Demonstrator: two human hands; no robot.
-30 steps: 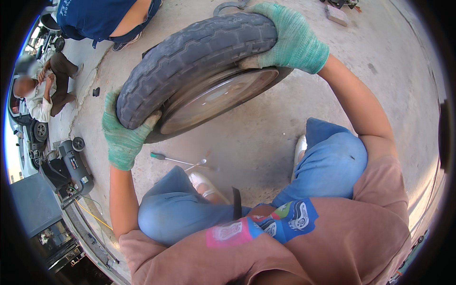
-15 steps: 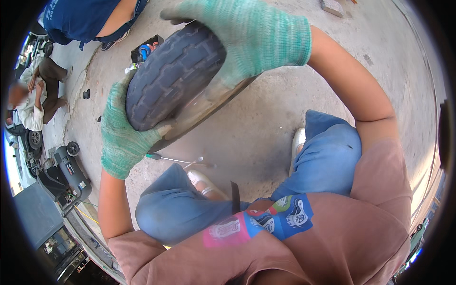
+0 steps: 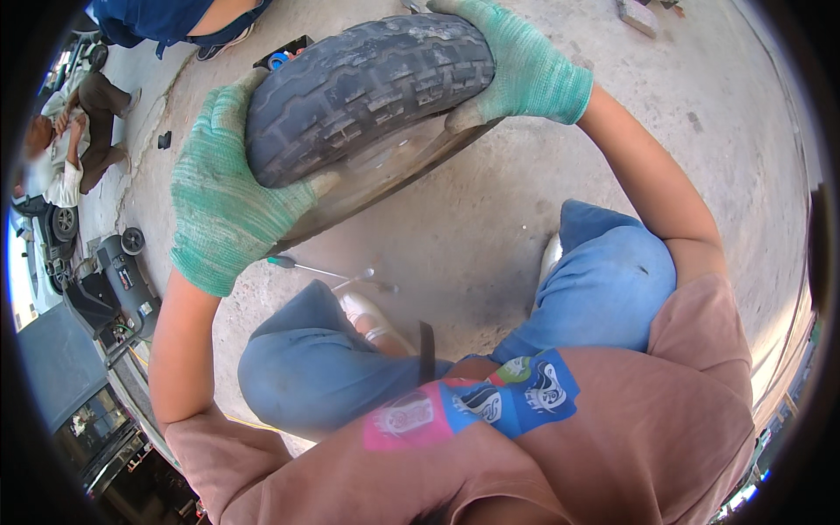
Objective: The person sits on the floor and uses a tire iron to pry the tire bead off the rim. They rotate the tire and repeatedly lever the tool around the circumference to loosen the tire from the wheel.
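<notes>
A worn black tyre (image 3: 367, 83) with a block tread is tilted up between my two gloved hands, over the concrete. My left hand (image 3: 229, 188), in a green knit glove, grips the tyre's left end, thumb on the near side and fingers round the far side. At the right end my right hand (image 3: 525, 74) holds on in the same way, its thumb toward me. Just under the tread shows a dusty brownish round side (image 3: 376, 166) with a dark edge; I cannot make out whether it is part of the wheel.
Near my left foot lies a tool with a green handle (image 3: 282, 262), beside a metal spanner (image 3: 357, 278). A black wheeled machine (image 3: 127, 284) stands at left. One person sits (image 3: 96, 122) farther off, another is at the far left. A brick (image 3: 639, 16) lies far right.
The tyre has turned, so its tread runs more level and its right end sits farther right. My right hand has moved right with it; my left hand has shifted slightly up and left.
</notes>
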